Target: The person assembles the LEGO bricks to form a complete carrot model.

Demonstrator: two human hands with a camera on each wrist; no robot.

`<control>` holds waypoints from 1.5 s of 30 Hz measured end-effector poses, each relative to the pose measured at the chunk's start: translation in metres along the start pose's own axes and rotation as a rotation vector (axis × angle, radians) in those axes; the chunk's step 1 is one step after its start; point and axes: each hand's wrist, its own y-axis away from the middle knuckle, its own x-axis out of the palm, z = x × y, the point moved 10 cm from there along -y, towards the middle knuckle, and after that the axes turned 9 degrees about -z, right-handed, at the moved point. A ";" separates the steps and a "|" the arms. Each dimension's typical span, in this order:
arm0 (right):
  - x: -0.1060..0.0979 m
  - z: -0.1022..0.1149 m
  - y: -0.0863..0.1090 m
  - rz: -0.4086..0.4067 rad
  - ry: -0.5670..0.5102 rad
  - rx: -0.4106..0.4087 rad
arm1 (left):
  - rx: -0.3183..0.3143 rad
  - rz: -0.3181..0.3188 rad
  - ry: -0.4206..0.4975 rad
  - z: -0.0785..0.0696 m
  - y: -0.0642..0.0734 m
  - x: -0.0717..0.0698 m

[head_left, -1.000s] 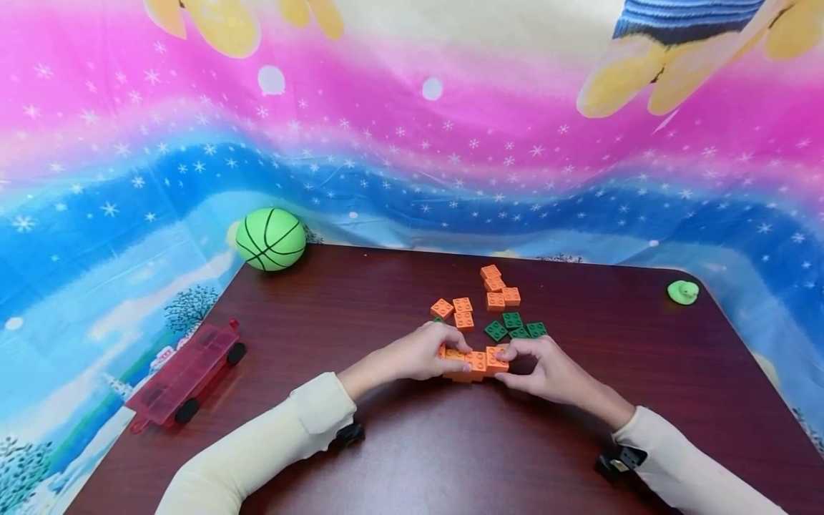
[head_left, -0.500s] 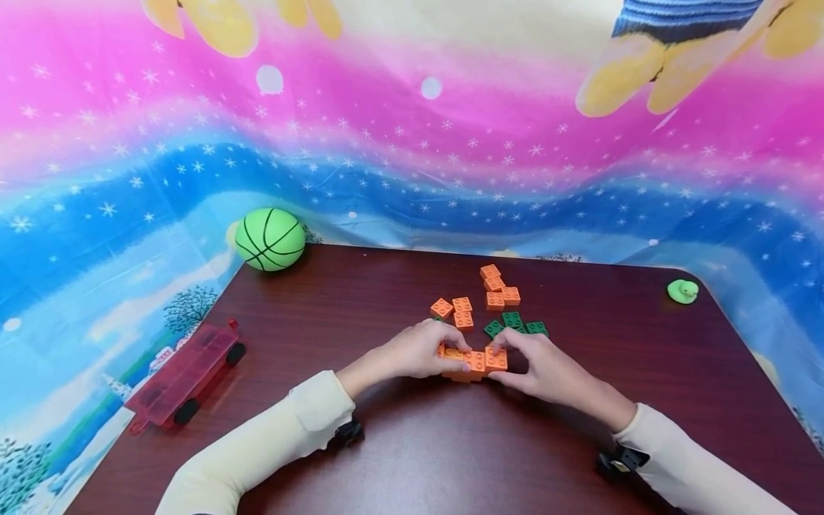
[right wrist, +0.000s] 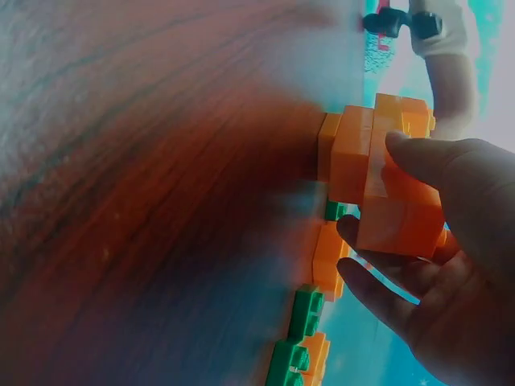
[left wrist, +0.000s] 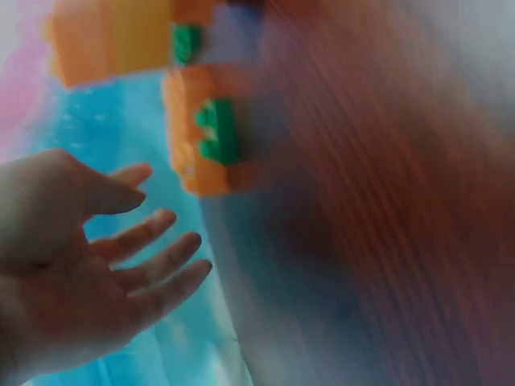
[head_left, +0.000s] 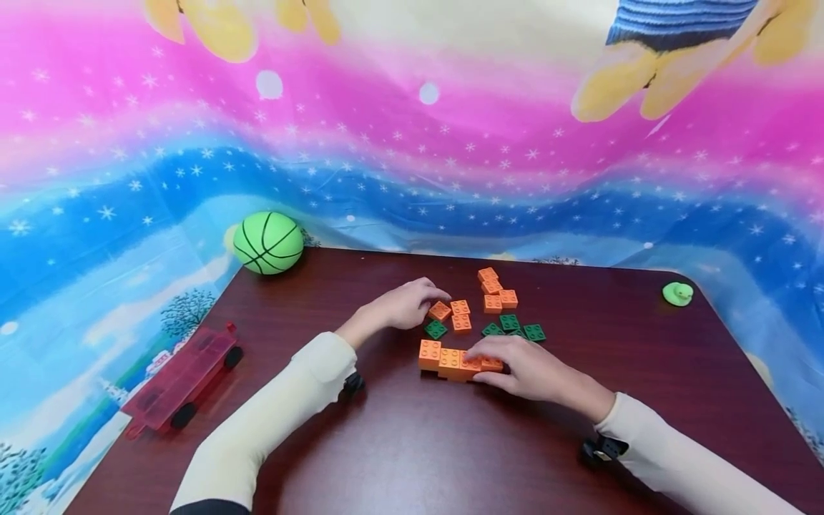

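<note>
In the head view a row of joined orange toy bricks point(head_left: 449, 363) lies near the middle of the table, its left end brick standing higher. My right hand point(head_left: 531, 366) holds the row's right end, the thumb on the near side and the fingers over the top and far side. The right wrist view shows the thumb pressed against the orange bricks point(right wrist: 398, 205). My left hand point(head_left: 407, 304) reaches beyond the row, fingertips close to a loose orange brick point(head_left: 440, 310). In the left wrist view its fingers point(left wrist: 165, 257) are spread, with nothing between them.
Loose orange bricks point(head_left: 460, 315) and a green brick point(head_left: 435, 329) lie behind the row. More green bricks point(head_left: 534, 332) and orange bricks point(head_left: 492, 302) sit farther right. A green ball point(head_left: 267, 243), red toy cart point(head_left: 187, 375) and green duck point(head_left: 678, 294) stand near the table edges.
My left hand has let go of the brick row and moved away toward the loose bricks, uncovering the row's left end. My right hand has shifted slightly left along the row.
</note>
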 end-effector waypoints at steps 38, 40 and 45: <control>0.000 -0.001 -0.006 0.024 -0.011 0.015 | 0.071 0.053 0.097 -0.023 0.011 -0.030; 0.000 -0.001 -0.006 0.023 -0.015 0.012 | 0.094 0.060 0.118 -0.033 0.017 -0.031; 0.001 -0.001 -0.006 0.018 -0.034 0.010 | 0.154 0.076 0.160 -0.053 0.029 -0.028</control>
